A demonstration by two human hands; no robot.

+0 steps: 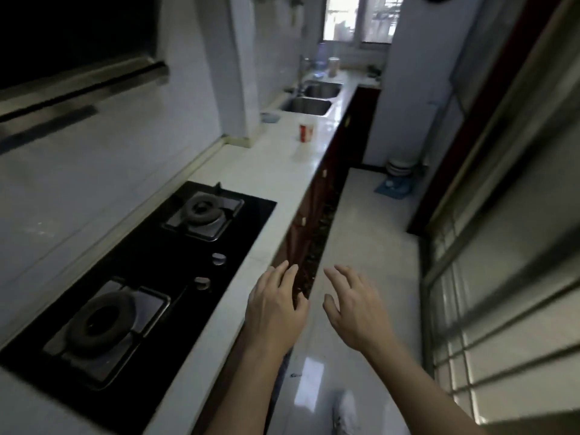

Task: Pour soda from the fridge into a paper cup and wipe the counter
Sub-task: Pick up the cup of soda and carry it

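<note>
head: cup (306,132) far fwd of grips (276,310) (354,312)

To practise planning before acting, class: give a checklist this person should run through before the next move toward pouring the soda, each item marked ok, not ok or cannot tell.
1. Hands free: left hand and right hand open, holding nothing: ok.
2. Cup ready: paper cup upright on the counter: ok.
3. Drink in view: no soda seen: not ok.
4. Source found: tall white unit at the far end may be the fridge: cannot tell.
5. Wiping cloth found: blue thing near the sink too blurred: cannot tell.
</note>
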